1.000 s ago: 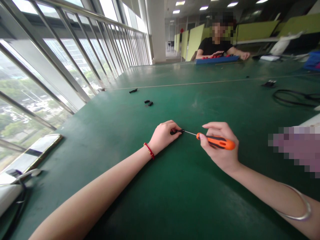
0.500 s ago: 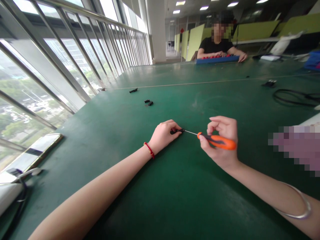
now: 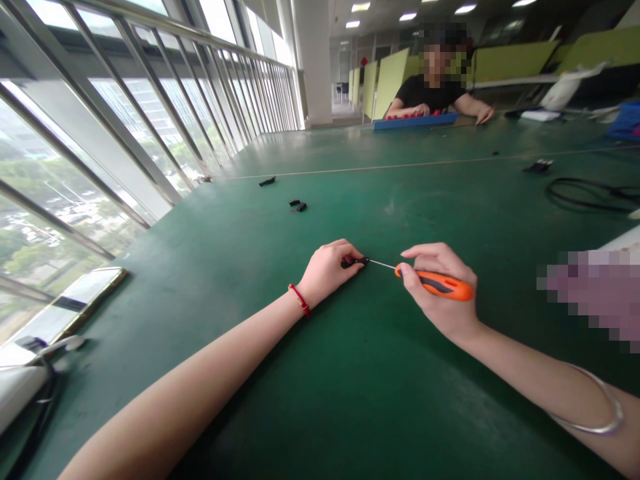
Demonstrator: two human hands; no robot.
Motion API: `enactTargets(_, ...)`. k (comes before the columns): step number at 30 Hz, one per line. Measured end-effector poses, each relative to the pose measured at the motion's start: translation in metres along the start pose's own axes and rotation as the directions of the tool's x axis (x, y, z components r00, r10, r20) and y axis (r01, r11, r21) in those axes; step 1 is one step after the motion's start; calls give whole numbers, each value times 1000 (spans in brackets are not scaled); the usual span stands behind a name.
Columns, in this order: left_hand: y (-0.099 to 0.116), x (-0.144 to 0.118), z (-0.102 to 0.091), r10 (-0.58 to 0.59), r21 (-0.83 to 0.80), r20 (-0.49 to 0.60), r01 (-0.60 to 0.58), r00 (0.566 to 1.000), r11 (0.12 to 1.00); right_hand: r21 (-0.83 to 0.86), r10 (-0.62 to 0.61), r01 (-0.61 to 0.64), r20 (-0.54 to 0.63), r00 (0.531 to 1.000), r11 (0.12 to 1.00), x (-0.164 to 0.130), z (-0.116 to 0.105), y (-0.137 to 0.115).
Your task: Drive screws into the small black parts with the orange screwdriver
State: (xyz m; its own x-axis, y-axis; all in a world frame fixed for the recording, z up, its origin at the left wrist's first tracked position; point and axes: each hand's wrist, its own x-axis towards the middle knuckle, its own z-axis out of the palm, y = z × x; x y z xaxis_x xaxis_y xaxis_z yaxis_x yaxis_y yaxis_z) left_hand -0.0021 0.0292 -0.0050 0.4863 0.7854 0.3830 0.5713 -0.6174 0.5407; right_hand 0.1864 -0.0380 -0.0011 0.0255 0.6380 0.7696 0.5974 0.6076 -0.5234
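Centrally, left grip around black part, right grip around screwdriver, bare table everywhere.

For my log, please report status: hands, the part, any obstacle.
Left hand pins small black part. Right hand grips orange screwdriver, tip at part. Nothing between.

Bright daylight pours in from the windows on the left, with ceiling lights far off. Straight lines bow toward the edges, and the bench shows soft shadows under the arms.
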Motion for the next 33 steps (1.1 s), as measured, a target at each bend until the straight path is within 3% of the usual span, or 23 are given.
enactTargets(4, 0, 0, 0, 0, -1, 3, 0, 1000, 1000, 116, -5, 17, -103, 995, 993, 1, 1, 1)
enactTargets(9, -1, 0, 0, 4, -4, -1, -4, 1000, 1000, -27, -7, 7, 0, 1000, 1000, 0, 0, 1)
enactTargets(14, -1, 0, 0, 1, 1, -1, -1, 1000, 1000, 95, -2, 10, -90, 996, 995, 0, 0, 0)
enactTargets(19, 0, -1, 0, 0, 2, -2, 0, 1000, 1000, 8, 54, -54, 17, 998, 998, 0, -1, 1)
enactTargets(24, 0, 0, 0, -4, 3, 0, 4, 1000, 1000, 140, 6, 8, -97, 995, 990, 1, 1, 1)
enactTargets(29, -1, 0, 1, 0, -1, -1, 0, 1000, 1000, -8, 16, -16, -2, 1000, 1000, 0, 0, 0)
enactTargets(33, -1, 0, 0, -6, -1, 1, 6, 1000, 1000, 87, 1, 7, -83, 997, 996, -1, 1, 1)
